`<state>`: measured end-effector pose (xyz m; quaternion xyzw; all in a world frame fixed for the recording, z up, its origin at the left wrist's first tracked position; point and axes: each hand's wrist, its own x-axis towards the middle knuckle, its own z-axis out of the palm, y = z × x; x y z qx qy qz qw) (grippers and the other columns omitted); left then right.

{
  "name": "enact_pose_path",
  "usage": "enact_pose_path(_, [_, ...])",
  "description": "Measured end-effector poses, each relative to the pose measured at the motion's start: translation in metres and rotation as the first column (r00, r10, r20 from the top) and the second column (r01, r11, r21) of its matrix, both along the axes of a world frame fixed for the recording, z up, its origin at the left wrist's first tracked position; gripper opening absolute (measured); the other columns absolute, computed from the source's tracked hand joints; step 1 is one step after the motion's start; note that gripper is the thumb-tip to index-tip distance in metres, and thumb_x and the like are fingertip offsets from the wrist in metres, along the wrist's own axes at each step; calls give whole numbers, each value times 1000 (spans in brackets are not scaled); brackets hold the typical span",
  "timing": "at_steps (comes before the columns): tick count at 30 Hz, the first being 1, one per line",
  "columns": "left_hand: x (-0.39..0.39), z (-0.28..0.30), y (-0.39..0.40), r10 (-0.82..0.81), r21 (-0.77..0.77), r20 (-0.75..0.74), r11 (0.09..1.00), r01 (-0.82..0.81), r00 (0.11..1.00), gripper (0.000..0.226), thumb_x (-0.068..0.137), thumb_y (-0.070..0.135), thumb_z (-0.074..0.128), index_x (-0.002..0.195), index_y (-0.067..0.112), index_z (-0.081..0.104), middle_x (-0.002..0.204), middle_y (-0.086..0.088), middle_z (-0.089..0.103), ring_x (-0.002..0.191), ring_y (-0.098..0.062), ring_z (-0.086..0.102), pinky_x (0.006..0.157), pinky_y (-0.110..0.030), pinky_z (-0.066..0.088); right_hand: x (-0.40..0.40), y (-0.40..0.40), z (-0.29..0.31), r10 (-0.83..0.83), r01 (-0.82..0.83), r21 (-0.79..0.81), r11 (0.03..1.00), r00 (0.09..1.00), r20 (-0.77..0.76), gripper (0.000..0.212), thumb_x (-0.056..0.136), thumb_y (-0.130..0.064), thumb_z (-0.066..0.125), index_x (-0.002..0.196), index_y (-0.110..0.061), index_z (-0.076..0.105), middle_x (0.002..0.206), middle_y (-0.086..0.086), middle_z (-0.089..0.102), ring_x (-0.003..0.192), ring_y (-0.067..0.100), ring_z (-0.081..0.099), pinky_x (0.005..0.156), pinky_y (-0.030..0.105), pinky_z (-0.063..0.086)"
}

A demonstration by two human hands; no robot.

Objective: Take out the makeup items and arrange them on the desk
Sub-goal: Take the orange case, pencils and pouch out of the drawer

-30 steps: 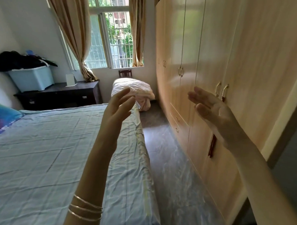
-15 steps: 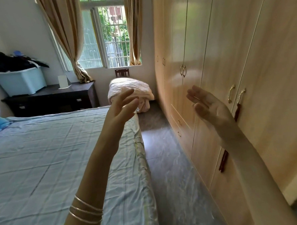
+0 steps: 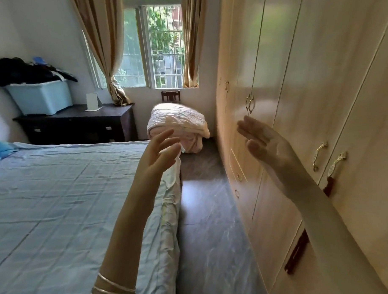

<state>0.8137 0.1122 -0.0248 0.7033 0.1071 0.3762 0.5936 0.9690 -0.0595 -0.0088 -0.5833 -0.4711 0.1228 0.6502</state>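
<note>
No makeup items show in the head view. My left hand [image 3: 158, 152] is raised over the bed's right edge, fingers straight and spread, holding nothing; thin bangles circle that forearm. My right hand [image 3: 263, 140] is raised in front of the wardrobe doors, palm facing left, fingers straight, holding nothing. A dark wooden desk [image 3: 78, 122] stands against the far wall to the left of the window, with a pale blue storage box [image 3: 40, 97] and a small white card [image 3: 92, 101] on it.
A bed with a blue sheet [image 3: 65, 206] fills the left. A long wardrobe [image 3: 308, 99] with gold handles lines the right wall. A narrow grey floor aisle [image 3: 209, 223] runs between them toward a bundled pink quilt [image 3: 177, 125] on a chair under the window.
The view has moved forward and turned slightly right along the aisle. Both hands stay raised and open in nearly the same pose.
</note>
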Motion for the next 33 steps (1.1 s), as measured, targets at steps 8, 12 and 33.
enact_pose_path(8, [67,0,28,102,6,-3,995,-102,995,36,78,40,55,114,42,53,116,13,63,111,-3,59,93,-28,47,81,47,-9,112,-112,9,994,994,-19,92,49,-70,76,128,-32,44,138,-11,50,126,1,48,92,8,42])
enact_pose_path(12, [93,-6,57,128,12,-21,992,-128,992,37,77,39,54,114,40,53,117,11,62,112,-6,59,92,-28,47,118,81,-14,143,-143,15,990,989,-40,90,49,-70,75,126,-35,45,136,-14,50,125,-3,48,89,6,42])
enact_pose_path(33, [282,10,279,173,49,-49,984,-170,984,38,75,39,55,112,39,53,114,13,63,109,-8,61,90,-28,48,315,311,-11,197,-193,103,976,980,-36,79,56,-67,74,123,-35,50,134,-13,55,127,4,49,95,14,44])
